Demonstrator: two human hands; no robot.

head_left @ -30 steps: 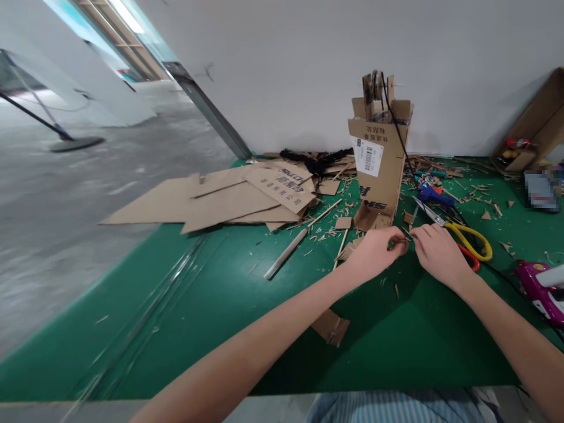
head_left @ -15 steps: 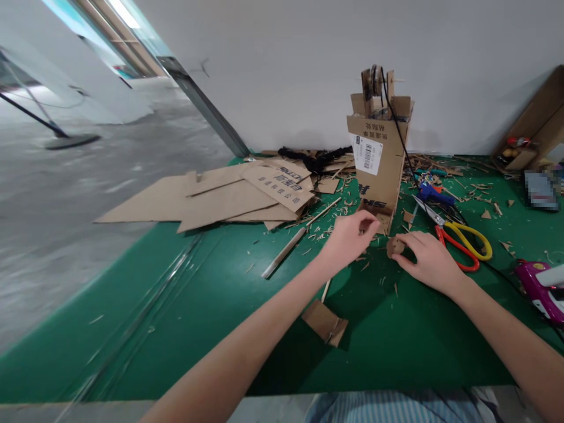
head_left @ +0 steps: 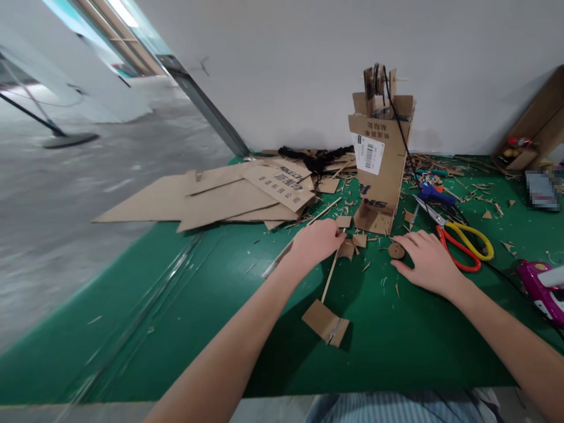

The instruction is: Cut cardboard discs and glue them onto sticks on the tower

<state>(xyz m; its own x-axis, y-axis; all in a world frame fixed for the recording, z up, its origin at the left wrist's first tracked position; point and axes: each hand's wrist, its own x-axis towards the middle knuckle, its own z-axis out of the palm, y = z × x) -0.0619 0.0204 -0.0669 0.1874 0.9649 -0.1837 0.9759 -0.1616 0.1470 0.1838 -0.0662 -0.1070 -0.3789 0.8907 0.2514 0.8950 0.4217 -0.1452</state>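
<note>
On your table (head_left: 220, 305), the cardboard tower (head_left: 379, 164) is standing toward the wall. Flat sheets (head_left: 211, 200) are lying to its left and scissors (head_left: 458, 241) to its right. The disc (head_left: 396, 251) is lying just left of your right grip (head_left: 425, 261). The stick (head_left: 330, 276) is lying just right of your left grip (head_left: 315, 244).

- We count two bare hands, the left hand (head_left: 315, 244) and the right hand (head_left: 425, 261).
- We count one small round brown cardboard disc (head_left: 396, 251).
- We count one pair of yellow-and-orange-handled metal scissors (head_left: 460, 242).
- We count one tall upright brown cardboard tower (head_left: 382, 161).
- We count one magenta plastic tool (head_left: 541, 288).
</note>
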